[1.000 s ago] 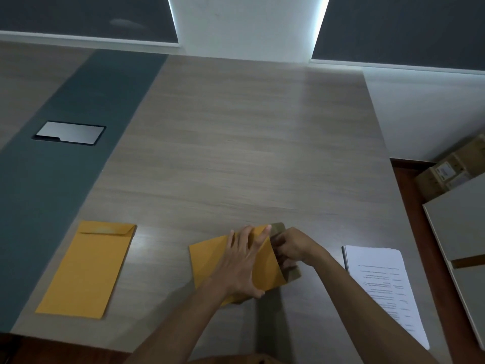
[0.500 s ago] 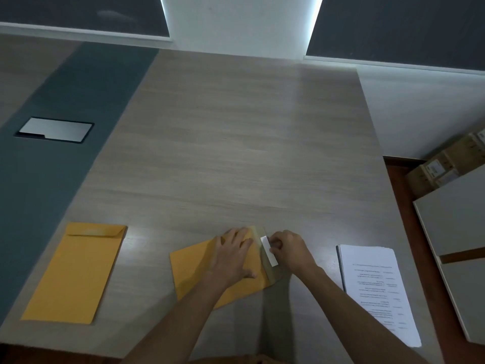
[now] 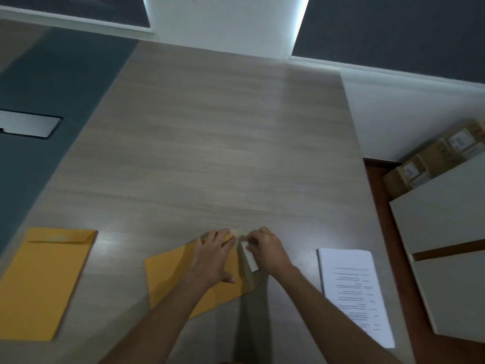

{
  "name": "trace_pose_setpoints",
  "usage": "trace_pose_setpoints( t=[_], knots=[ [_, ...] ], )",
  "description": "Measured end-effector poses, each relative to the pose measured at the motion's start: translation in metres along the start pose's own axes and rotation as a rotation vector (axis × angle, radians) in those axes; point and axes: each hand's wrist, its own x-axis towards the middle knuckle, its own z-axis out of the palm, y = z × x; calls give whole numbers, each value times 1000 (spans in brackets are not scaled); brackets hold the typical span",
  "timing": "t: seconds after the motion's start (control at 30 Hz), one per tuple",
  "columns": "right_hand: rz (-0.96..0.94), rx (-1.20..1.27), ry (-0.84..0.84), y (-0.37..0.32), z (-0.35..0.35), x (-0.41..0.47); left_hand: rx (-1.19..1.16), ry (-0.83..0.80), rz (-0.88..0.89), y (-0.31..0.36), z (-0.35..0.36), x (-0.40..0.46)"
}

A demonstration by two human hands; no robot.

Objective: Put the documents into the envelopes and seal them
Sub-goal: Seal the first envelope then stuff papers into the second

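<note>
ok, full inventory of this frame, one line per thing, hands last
table: 1, light wood grain with a dark teal strip on the left, fills most of the view
cover plate: 1, silver, set in the teal strip
middle envelope: 1, yellow-orange, near edge, under both hands
white strip: 1, on that envelope's flap
left envelope: 1, yellow-orange, flat, near left
documents: 1 stack, white, printed, near right
cardboard boxes: several, brown, floor at right
left hand: flat on middle envelope
right hand: pinching the white strip
</note>
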Motion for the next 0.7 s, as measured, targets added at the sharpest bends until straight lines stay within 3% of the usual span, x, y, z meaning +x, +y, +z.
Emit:
trace_pose_setpoints(
  t=[0.23,0.5,0.7],
  knots=[
    [80,267,107,-4,-3,9,-8,-12,4,-1,-8,-7],
    [510,881,274,11,-24,12,5,20,-100,1,-9,0],
    [671,960,334,26,-31,20,-49,62,-264,3,-12,14]
  ],
)
